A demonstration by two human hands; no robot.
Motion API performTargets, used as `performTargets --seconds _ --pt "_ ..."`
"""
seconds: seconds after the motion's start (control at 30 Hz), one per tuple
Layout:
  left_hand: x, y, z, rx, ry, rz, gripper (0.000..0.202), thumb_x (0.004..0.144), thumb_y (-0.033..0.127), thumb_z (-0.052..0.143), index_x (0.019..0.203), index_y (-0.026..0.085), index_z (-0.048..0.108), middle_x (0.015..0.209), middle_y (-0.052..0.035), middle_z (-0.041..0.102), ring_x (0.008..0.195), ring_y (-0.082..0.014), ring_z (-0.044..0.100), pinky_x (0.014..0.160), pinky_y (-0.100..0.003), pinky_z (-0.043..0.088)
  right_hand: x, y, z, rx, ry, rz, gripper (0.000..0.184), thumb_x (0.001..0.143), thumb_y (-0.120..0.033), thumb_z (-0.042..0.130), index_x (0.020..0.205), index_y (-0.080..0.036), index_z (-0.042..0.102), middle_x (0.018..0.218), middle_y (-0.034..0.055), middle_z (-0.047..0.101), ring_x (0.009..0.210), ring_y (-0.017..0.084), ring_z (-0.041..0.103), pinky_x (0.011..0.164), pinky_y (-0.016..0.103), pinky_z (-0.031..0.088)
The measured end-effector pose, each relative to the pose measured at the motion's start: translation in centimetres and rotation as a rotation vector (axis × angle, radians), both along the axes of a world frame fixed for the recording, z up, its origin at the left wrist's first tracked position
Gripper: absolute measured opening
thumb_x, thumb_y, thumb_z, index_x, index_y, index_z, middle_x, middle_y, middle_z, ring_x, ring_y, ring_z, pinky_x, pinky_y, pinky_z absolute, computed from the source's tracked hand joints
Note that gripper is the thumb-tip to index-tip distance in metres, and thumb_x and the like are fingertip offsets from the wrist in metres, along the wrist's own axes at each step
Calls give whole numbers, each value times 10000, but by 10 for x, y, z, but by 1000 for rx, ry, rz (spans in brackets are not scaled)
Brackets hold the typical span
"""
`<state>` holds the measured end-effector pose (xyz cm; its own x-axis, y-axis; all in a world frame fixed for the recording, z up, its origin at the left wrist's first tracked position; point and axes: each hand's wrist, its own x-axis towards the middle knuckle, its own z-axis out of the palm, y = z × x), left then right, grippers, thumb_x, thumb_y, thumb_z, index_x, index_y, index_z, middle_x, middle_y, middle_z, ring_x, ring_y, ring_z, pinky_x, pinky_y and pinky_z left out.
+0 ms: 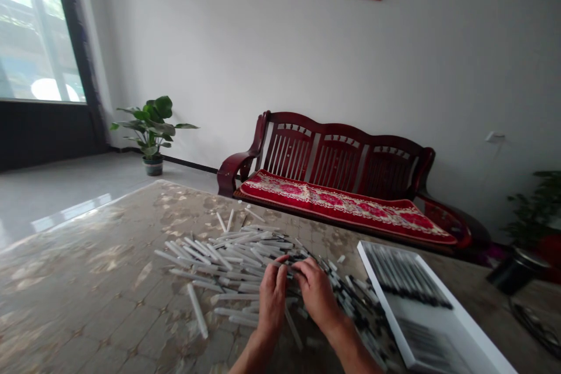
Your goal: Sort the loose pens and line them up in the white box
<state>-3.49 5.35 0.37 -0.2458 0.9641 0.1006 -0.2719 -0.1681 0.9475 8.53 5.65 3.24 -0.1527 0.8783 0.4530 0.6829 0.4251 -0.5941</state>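
My left hand [272, 295] is closed in a pinch on a slim pale pen barrel at the right side of a heap. Close beside it, my right hand [316, 289] has its thumb and fingers pinched at the dark end of what looks like the same pen; the fingers hide most of it. Whitish, translucent pen barrels [221, 257] lie in a loose pile to the left of and beyond my hands. Shorter pen parts with black ends [348, 295] are scattered to the right of my right hand. One barrel [197, 311] lies apart, nearer the table's front.
A white tray [397, 327] at the right holds rows of pens with black ends [407, 274]. The patterned cloth [109, 304] covers the table. Beyond it stands a dark red wooden bench [337, 155]. A black cylindrical object [515, 269] with a cable sits at the far right.
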Motion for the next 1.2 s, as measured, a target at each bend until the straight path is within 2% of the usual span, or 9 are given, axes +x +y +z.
performTargets --seconds 0.1,0.23,0.33,0.4,0.57,0.73,0.9,1.07,1.2 --pt "4 -4 0 36 11 -85 438 764 571 645 940 175 715 651 -14 621 559 -147 546 493 -241 430 5 -13 -4 49 54 -13 329 850 -79 464 996 -233 715 947 60 678 914 192 650 818 299 522" --pt "10 -11 10 -16 -140 -306 462 733 573 684 937 159 700 557 24 562 470 -118 504 447 -229 414 30 -16 -4 24 33 -69 374 822 -73 457 1058 -229 701 1006 64 689 957 191 652 854 297 514" --pt "9 -16 19 -44 -259 -413 474 734 515 716 1051 164 685 782 -55 687 658 -169 644 550 -254 503 70 -17 0 -129 -73 -249 430 787 -76 478 1146 -225 663 1046 61 713 945 184 672 828 271 505" --pt "8 -16 20 -44 -261 -439 471 739 473 722 1103 175 693 941 -106 714 810 -212 682 637 -284 542 100 -20 2 -246 -214 -395 336 799 -107 499 1042 -229 696 1013 54 738 957 187 681 828 258 483" --pt "12 -11 1 54 -117 -492 434 693 259 717 1126 235 730 1056 -116 711 836 -227 689 647 -298 558 150 -31 1 -426 -613 -537 263 804 -122 531 945 -247 715 1003 56 752 973 211 689 730 245 435" --pt "17 -15 -9 179 34 -520 451 729 154 596 1143 268 734 1032 -126 705 787 -230 677 584 -294 553 148 -33 2 -504 -799 -518 292 807 -101 501 951 -251 706 1021 79 746 965 235 696 706 266 428" --pt "16 -15 -9 158 119 -522 502 686 105 550 1119 264 748 1061 -123 677 752 -216 670 540 -271 527 141 -27 7 -531 -818 -490 251 769 -137 579 974 -226 693 976 118 746 937 251 704 758 294 451" --pt "9 -10 -5 138 182 -462 539 656 92 529 1121 257 746 1014 -80 723 819 -210 658 748 -315 533 142 -26 6 -531 -819 -477 271 745 -170 614 1005 -210 679 966 131 738 959 261 696 782 304 453" --pt "6 -7 0 70 129 -395 373 716 239 628 1065 224 758 1013 -90 749 893 -237 654 749 -311 528 142 -30 5 -516 -826 -476 309 766 -152 572 1054 -200 673 1041 150 717 984 263 689 805 315 454"
